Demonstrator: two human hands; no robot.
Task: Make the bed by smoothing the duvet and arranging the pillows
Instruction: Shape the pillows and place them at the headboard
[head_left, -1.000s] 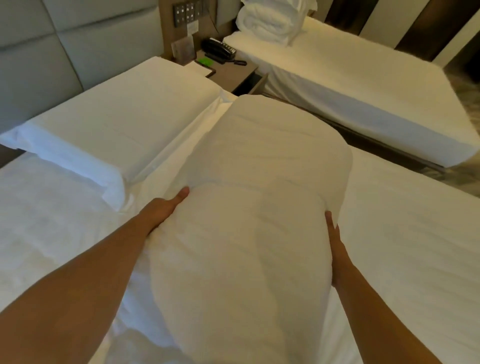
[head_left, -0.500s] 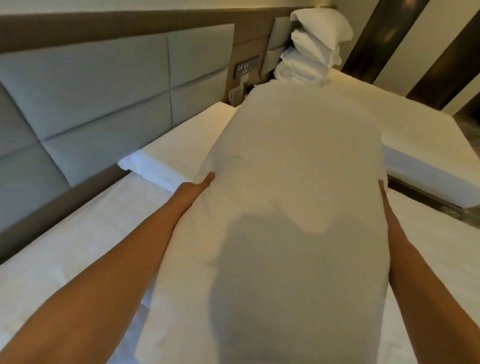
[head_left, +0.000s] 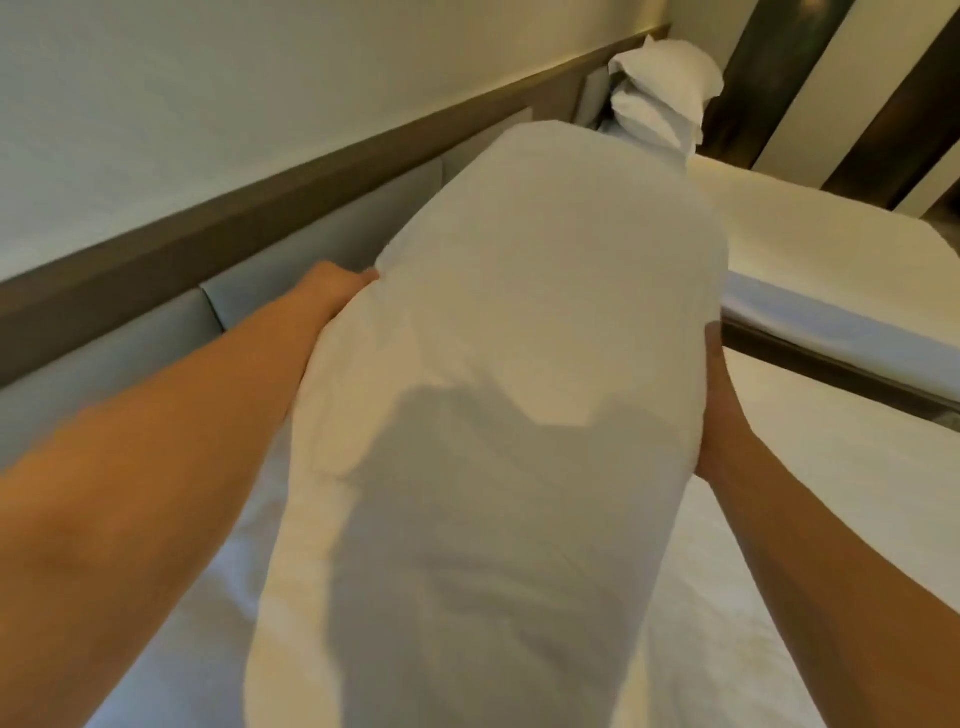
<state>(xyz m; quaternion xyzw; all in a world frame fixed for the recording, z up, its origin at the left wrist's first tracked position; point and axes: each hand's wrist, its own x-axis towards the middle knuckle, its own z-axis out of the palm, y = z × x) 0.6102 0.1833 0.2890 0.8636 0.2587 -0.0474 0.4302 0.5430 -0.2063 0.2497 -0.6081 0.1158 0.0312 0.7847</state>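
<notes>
Pillow (head_left: 519, 364): white, plump, elongated, with a lightly creased cover and a grey shadow across its lower half. It is held up lengthwise over the head end of the near bed (head_left: 779, 597), its far end towards the grey headboard (head_left: 130, 358). The left hand (head_left: 337, 291) grasps its left edge and the right hand (head_left: 719, 405) its right edge. Thumbs lie on the front; the other fingers are hidden behind the fabric. Stacked pillows (head_left: 660, 98) occupy the head corner of the second bed (head_left: 810, 244).

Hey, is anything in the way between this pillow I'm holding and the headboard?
Nothing visible. The pillow, held up by the left hand and right hand, hides the spot below the headboard, so it can't be checked.
</notes>
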